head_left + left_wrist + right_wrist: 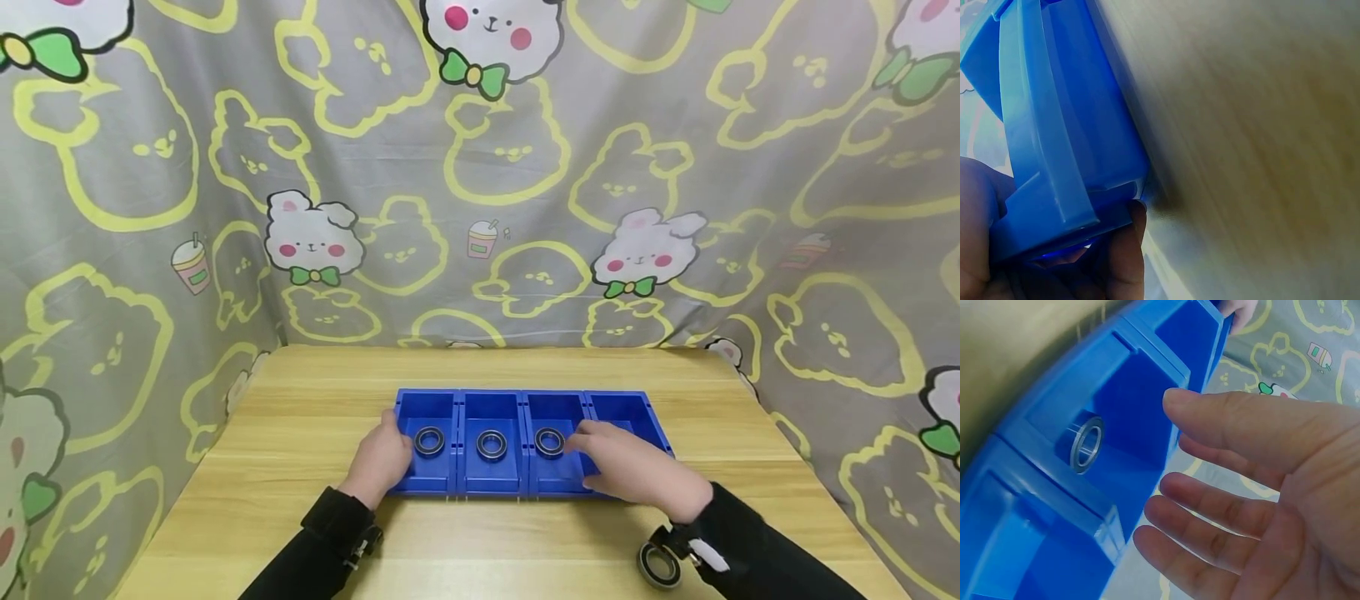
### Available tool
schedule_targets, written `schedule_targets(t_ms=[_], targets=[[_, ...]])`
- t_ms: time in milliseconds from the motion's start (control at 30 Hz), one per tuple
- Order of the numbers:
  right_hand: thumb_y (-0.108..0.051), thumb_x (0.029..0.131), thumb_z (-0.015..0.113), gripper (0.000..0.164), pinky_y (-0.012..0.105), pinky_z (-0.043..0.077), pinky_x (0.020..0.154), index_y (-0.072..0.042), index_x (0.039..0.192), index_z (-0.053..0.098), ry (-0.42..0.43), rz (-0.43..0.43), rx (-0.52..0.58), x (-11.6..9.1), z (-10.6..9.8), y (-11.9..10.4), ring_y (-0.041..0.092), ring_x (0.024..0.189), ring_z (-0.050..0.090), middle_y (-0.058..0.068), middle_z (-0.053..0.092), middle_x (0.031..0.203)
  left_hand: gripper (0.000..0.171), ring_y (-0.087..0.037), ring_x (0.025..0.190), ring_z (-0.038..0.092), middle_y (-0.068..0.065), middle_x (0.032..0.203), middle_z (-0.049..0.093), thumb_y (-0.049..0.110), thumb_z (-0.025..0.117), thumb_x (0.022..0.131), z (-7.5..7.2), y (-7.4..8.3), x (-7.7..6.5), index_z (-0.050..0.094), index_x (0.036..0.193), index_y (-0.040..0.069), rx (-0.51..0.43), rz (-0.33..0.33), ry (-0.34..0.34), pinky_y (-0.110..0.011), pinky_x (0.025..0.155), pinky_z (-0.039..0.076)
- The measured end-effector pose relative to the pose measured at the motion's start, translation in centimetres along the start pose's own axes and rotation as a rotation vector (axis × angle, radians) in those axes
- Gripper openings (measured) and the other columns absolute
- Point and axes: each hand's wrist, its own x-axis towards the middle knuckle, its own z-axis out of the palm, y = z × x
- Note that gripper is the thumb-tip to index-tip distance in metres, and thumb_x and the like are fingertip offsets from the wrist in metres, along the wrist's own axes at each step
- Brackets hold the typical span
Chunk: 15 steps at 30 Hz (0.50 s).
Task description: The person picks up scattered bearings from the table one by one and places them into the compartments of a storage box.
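A row of joined blue bins [427,485] stands on the wooden table. One ball bearing [430,442] lies in the leftmost bin, a second bearing [491,446] in the bin beside it. The third bin along holds another bearing [549,442]; the right wrist view also shows a bearing [1087,445] in a bin. With thumb and fingers my left hand [378,461] grips the row's left end wall [1041,137]. Over the right-hand bins hovers my right hand [637,467], fingers loosely extended and holding nothing [1241,487]. It hides part of the rightmost bin.
Another bearing [659,565] lies on the table in front of the bins, partly under the right wrist's strap. A patterned grey curtain [517,225] hangs behind and on both sides of the wooden table [315,400].
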Motion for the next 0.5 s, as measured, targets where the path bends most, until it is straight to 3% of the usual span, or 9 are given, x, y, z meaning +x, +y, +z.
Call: schedule_targets(t_ms=[333,500], targets=[[-0.012,0.076,0.085,0.025,0.036,0.051,0.071,-0.013,0.097,0.071,-0.042,-0.007,0.063,-2.9,1.4,0.5,0.018,0.085,0.058,-0.001,0.058,0.093,0.058,-0.030,0.094,0.065,-0.030,0.121,0.062,0.014,0.050,0.099,-0.3,0.2,-0.3,0.029,0.146,-0.013,-0.002,0.012,0.002,-0.052,0.084,0.053],[-0.011,0.075,0.084,0.027,0.034,0.050,0.070,-0.015,0.098,0.071,-0.082,0.025,0.113,-5.0,2.7,1.3,0.015,0.083,0.055,-0.004,0.055,0.092,0.057,-0.029,0.090,0.064,-0.029,0.119,0.063,0.014,0.050,0.099,-0.3,0.4,-0.3,0.029,0.146,-0.012,-0.007,0.009,0.002,-0.051,0.082,0.054]])
